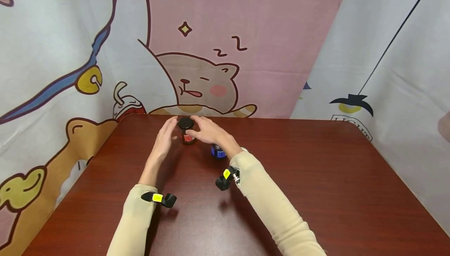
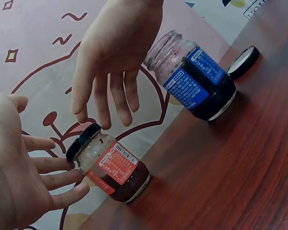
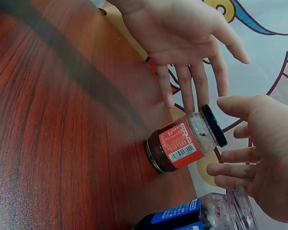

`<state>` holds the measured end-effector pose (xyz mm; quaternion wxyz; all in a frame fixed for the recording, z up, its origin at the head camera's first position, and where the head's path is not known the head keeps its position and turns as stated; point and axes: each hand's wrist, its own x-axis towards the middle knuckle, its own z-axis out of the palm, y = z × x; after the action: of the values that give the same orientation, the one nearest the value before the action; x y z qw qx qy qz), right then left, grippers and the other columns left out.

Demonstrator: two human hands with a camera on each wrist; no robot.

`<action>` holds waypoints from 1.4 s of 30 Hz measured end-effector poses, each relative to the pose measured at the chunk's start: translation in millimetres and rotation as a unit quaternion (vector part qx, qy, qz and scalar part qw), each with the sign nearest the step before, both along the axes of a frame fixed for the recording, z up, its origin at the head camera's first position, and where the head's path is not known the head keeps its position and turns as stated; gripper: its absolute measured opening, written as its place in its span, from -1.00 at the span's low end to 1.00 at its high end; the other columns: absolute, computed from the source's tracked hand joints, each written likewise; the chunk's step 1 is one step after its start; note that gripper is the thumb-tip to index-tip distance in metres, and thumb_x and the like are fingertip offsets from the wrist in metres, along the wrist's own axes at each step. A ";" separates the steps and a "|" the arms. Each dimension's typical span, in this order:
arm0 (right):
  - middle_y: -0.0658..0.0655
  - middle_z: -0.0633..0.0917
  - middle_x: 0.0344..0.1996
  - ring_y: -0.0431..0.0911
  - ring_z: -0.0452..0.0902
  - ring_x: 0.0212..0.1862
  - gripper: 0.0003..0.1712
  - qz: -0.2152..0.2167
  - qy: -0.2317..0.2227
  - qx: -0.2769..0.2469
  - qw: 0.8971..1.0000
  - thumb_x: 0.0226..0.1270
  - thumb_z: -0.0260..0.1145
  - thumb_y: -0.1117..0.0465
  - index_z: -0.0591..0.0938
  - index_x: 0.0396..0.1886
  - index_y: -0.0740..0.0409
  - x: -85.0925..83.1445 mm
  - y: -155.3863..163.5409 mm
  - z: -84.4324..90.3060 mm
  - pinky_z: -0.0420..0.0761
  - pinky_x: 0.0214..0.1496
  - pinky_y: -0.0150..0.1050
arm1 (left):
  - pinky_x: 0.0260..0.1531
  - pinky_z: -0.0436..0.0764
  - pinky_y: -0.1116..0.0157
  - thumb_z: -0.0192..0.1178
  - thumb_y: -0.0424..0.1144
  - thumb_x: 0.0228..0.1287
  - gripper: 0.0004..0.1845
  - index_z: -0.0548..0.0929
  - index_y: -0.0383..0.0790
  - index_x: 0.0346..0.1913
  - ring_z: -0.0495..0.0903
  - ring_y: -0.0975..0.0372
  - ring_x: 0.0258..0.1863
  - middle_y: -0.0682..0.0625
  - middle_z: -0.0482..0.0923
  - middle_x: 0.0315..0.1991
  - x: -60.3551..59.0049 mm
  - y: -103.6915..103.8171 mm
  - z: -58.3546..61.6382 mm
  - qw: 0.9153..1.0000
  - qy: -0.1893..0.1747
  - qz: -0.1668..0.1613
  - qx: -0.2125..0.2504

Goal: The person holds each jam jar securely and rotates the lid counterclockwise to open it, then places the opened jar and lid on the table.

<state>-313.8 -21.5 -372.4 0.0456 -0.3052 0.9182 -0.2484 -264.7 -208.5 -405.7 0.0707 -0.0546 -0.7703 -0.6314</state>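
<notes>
A glass jar (image 1: 188, 136) with a red label and a black lid stands upright on the table near its far edge. My left hand (image 1: 163, 138) is at the jar's left side, fingers extended and apart. My right hand (image 1: 211, 131) is on the other side near the lid, thumb and fingers spread around it without a grip. In the left wrist view, dark contents show low in the red-labelled jar (image 2: 120, 167); whether a left fingertip touches its lid, I cannot tell. A second jar (image 2: 192, 79), blue-labelled and lidless, stands nearby, partly hidden by my right forearm in the head view.
A loose lid (image 2: 244, 62) lies on the table beside the blue-labelled jar. The dark red-brown wooden table (image 1: 316, 178) reaches a printed cartoon curtain (image 1: 274, 52) at the back and sides. Each sleeve carries a black wrist strap mount with a yellow tag.
</notes>
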 end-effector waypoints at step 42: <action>0.23 0.55 0.17 -0.02 0.49 0.09 -0.25 0.015 0.012 0.008 1.000 0.43 0.28 -0.16 0.43 0.42 0.20 -2.6 -5.1 -1.5 0.50 0.18 -0.14 | -0.05 0.58 0.26 0.19 -0.49 0.32 -0.43 0.38 -0.38 0.39 0.49 -0.07 0.17 -0.39 0.46 0.23 -8.0 -19.5 -5.8 0.995 -0.020 -0.088 -0.036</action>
<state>-316.3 -26.6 -373.9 0.0410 -0.3217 0.9158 -0.2371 -272.6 -228.1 -411.5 -0.0022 -0.1118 -0.7859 -0.6082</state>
